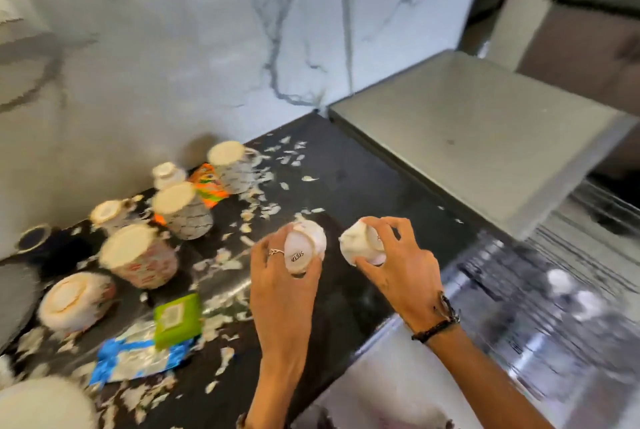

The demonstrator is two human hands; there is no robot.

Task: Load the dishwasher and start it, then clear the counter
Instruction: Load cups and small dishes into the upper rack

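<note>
My left hand (280,286) grips a small white cup (304,248), upside down, its base showing printed letters. My right hand (398,262) grips a second small white cup (358,243), also upturned. Both are held just above the black counter (346,165). Several more cups and mugs stand upside down to the left: two patterned mugs (185,214) (233,167), a mug with red marks (138,255), a small white cup (168,174) and a wide cup (72,300). At the right, the open dishwasher's rack (554,290) shows blurred, with white items in it.
Pale peel scraps litter the counter. A green packet (176,318), a blue and silver wrapper (138,356) and an orange packet (207,184) lie among the cups. A steel-topped appliance (467,138) stands at the back right against the marble wall. A dark cup (38,238) is far left.
</note>
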